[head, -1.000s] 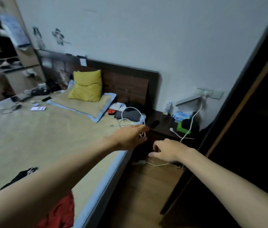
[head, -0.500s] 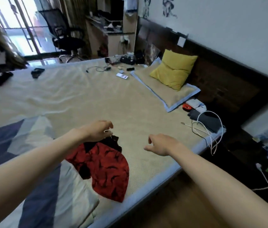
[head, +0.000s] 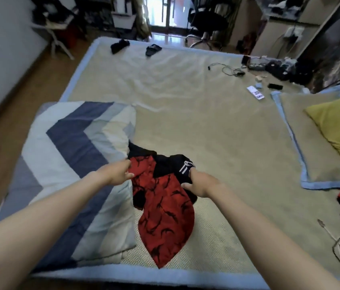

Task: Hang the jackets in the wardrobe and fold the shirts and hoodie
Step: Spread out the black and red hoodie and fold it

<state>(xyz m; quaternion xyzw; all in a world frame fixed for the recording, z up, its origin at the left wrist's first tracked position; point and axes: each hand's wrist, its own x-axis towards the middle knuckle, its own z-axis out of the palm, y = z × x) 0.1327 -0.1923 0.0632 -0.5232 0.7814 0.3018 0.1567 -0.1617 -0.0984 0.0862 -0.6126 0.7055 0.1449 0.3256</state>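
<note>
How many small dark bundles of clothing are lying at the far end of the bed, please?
2: one small black bundle near the far left corner of the beige bed, another dark bundle just right of it. Others may be hidden among the clutter.

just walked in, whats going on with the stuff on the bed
A person leans over the bed, both hands on a red and black garment lying crumpled near its front edge. The left hand touches its red upper part; the right hand grips the black part. It is not yet folded. A striped quilt lies beside it.
</note>
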